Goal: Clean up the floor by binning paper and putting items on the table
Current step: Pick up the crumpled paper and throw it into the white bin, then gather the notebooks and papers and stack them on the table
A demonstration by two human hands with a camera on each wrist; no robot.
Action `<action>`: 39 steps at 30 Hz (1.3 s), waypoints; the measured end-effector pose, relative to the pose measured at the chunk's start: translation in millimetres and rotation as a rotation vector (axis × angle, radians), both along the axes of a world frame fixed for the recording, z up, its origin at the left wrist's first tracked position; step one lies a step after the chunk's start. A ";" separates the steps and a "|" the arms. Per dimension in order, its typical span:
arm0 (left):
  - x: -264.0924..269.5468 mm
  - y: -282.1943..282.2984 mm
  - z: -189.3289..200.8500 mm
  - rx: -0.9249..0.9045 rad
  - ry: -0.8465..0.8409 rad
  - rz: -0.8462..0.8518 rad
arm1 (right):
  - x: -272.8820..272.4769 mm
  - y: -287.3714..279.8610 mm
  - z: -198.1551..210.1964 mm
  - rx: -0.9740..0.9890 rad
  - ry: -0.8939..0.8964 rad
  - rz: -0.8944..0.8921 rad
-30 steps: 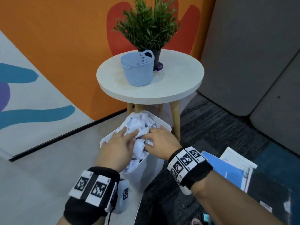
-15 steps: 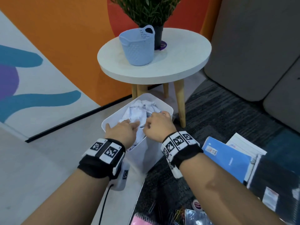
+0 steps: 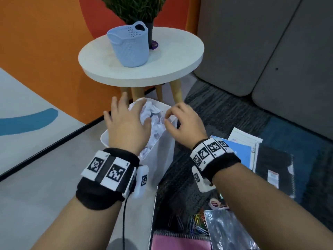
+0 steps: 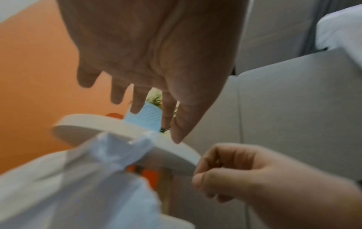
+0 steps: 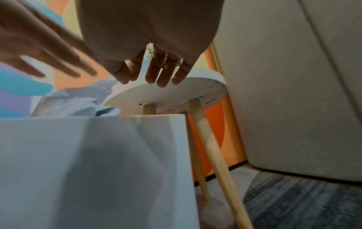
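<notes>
- Fingers (image 3: 124, 103) of the left hand (image 3: 126, 125) are spread straight above the white bin (image 3: 162, 159), gripping nothing.
- Right hand (image 3: 185, 121) hovers over the bin's right rim, fingers loosely curled and empty.
- Crumpled paper (image 3: 153, 116) fills the bin.
- Round counter (image 3: 171, 56) stands just behind the bin.
- Notebooks (image 3: 239, 150) and paper clips (image 3: 196, 224) lie on the floor right of the bin.

Both forearms bare, no sleeves. Left wrist (image 3: 108, 177): black fabric band, white tiles printed with black square codes, white camera pod on inner side, black cable hanging below. Right wrist (image 3: 214, 157): same black band, coded tiles, white pod underneath.
</notes>
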State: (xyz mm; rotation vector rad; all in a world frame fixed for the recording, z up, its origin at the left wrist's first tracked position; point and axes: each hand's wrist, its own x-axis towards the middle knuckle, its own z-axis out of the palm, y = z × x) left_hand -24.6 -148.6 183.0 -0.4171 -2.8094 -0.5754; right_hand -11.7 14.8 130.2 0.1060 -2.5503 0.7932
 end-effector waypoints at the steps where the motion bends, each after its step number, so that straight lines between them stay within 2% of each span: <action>1: 8.2 4.2 5.1 0.061 0.097 -0.082 | 6.3 6.2 0.1 0.001 0.010 -0.044; 3: 25.0 16.7 8.4 0.214 0.196 -0.293 | 20.1 18.1 -3.6 0.006 -0.022 -0.124; 4: 33.9 24.3 5.5 0.274 0.167 -0.388 | 28.0 22.9 -7.1 0.015 -0.055 -0.151; 8: 61.9 52.2 -38.1 0.271 -0.136 -0.612 | 64.2 33.9 -29.1 0.026 -0.228 -0.215; 12: 74.0 61.8 -107.5 0.192 -0.393 -0.652 | 98.4 33.0 -61.7 -0.034 -0.394 -0.333; 15: 86.9 58.7 -159.8 0.094 -0.508 -0.635 | 129.3 27.2 -93.3 -0.045 -0.486 -0.379; 18: 106.2 49.0 -207.3 -0.043 -0.648 -0.616 | 166.0 19.9 -123.2 -0.058 -0.660 -0.457; 21: 129.1 35.6 -252.0 -0.323 -0.822 -0.635 | 202.7 14.0 -148.6 -0.109 -0.811 -0.511; 24: 151.6 18.6 -286.3 -0.596 -0.926 -0.623 | 228.4 10.2 -167.2 -0.081 -0.939 -0.532; 26: 163.2 7.9 -300.5 -0.707 -0.951 -0.611 | 237.5 8.6 -178.5 -0.062 -0.994 -0.515; 28: 170.1 -1.1 -309.6 -0.781 -0.885 -0.610 | 240.3 7.9 -185.7 -0.043 -1.027 -0.489; 31: 173.8 -10.4 -315.0 -0.792 -0.792 -0.557 | 239.6 8.4 -188.5 -0.118 -1.043 -0.472; 34: 172.1 -12.7 -310.4 -0.775 -0.834 -0.537 | 237.8 10.5 -190.8 -0.154 -1.050 -0.454; 36: 166.8 -6.8 -302.8 -0.651 -0.953 -0.570 | 233.9 15.6 -190.7 -0.193 -1.032 -0.471; 39: 154.8 8.5 -282.6 -0.333 -1.089 -0.603 | 227.3 23.7 -180.7 -0.259 -0.968 -0.519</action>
